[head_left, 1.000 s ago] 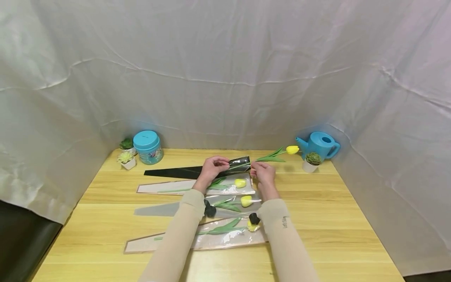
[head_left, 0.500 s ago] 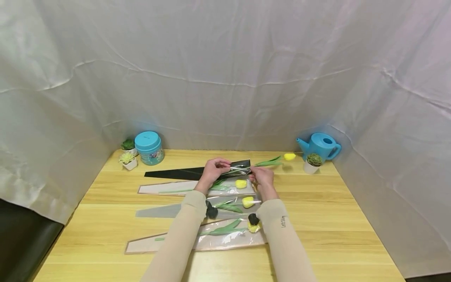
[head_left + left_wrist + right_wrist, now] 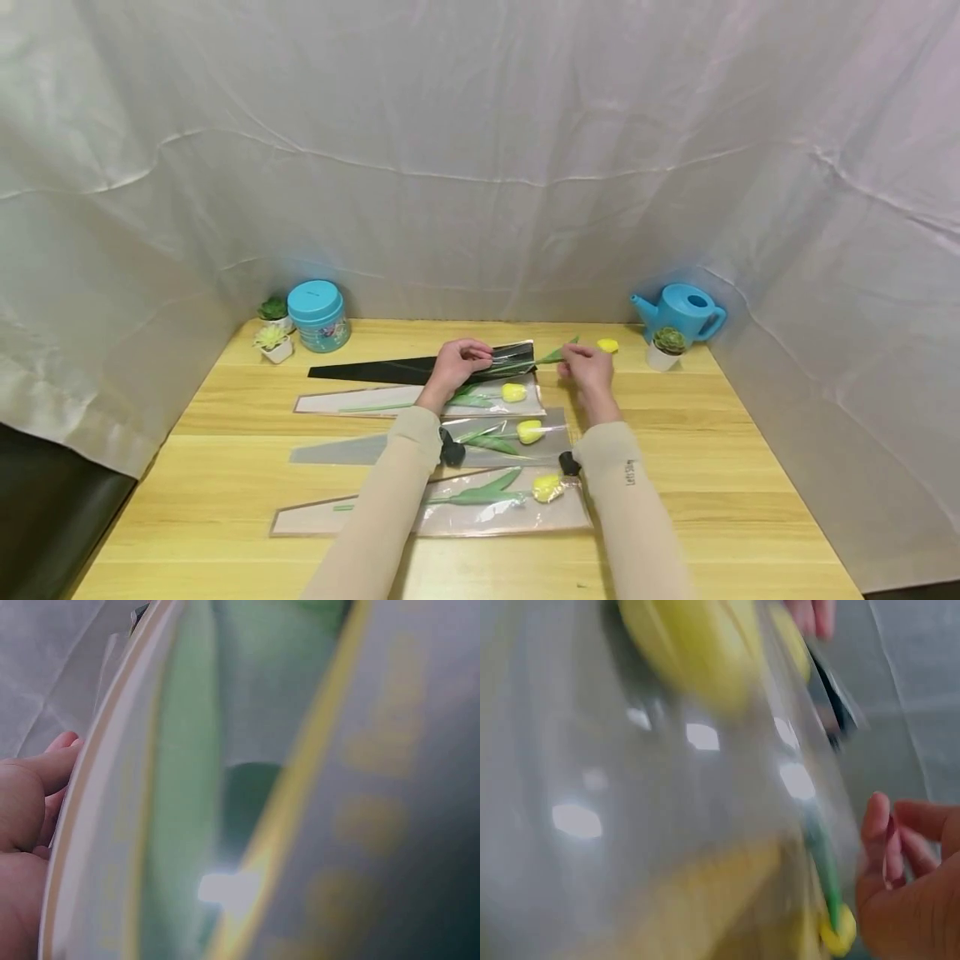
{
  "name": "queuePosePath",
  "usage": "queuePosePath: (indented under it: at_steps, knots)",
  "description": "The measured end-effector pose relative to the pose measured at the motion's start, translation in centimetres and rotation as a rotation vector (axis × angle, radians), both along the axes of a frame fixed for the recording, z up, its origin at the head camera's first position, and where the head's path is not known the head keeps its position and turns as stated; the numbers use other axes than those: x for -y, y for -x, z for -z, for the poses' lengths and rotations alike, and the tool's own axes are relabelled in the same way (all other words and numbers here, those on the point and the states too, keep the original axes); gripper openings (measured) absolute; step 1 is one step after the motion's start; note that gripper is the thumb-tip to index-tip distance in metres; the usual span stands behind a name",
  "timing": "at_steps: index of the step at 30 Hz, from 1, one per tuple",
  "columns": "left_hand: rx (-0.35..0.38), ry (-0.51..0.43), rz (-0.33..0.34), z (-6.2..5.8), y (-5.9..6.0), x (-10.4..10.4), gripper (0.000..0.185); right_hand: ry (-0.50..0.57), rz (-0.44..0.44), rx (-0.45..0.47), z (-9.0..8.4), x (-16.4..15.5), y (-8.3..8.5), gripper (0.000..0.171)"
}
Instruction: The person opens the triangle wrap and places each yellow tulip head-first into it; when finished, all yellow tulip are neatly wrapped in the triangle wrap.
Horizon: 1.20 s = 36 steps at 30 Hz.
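Observation:
A long, tapering black flower sleeve (image 3: 375,368) with a clear front lies at the back of the table. Its wide mouth faces right, where my left hand (image 3: 453,367) holds the sleeve with thumb and fingers near the opening. From that mouth runs the green stem of a yellow tulip (image 3: 607,345), its flower head still outside to the right. My right hand (image 3: 590,371) pinches the tulip around its leaves and partly covers them. Curled fingers of the right hand (image 3: 915,877) show in the right wrist view beside glossy clear film.
Nearer me lie a white sleeve (image 3: 315,403), a grey sleeve (image 3: 337,451) and another white sleeve (image 3: 307,521), each with a yellow tulip inside. Behind stand a blue canister (image 3: 318,317), succulents (image 3: 275,343) and a blue watering can (image 3: 681,312), with a potted succulent (image 3: 664,350) before it.
My right hand has shifted right, from the sleeve's mouth to the tulip's leaves. The tulip has slid left and dropped slightly, deeper into the black sleeve. My left hand has stayed almost in place.

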<state>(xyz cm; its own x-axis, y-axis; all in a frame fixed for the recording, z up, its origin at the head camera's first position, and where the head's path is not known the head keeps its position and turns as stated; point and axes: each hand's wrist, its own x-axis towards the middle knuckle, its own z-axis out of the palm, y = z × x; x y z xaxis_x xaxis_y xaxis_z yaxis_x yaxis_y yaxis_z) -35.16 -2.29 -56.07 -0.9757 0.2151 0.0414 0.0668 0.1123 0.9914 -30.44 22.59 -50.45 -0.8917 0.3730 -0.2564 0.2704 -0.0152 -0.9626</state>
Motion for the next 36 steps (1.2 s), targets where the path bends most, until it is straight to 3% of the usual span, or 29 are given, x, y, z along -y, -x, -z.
queuePosePath:
  at_steps: [7, 10, 19, 30, 36]
  knots:
    - [0.0, 0.016, -0.003, 0.1, 0.0, 0.1, 0.02, -0.447, -0.096, -0.124, -0.6, -5.8, 1.0, 0.034]
    - [0.006, 0.025, -0.005, 0.1, 0.1, 0.3, 0.02, -0.534, -0.169, -0.152, 0.0, -7.1, 1.7, 0.035]
    - [0.017, 0.027, 0.011, 0.3, 0.0, 0.2, 0.021, -0.706, -0.38, -0.14, 2.5, -8.6, 3.5, 0.035]
    - [0.01, 0.01, 0.015, 0.0, 0.2, -0.1, 0.021, -0.825, -0.481, -0.123, 3.3, -11.1, 4.2, 0.032]
    - [-0.002, 0.023, 0.013, 0.1, 0.0, 0.0, 0.021, -0.906, -0.573, -0.132, 3.6, -11.9, 4.1, 0.021]
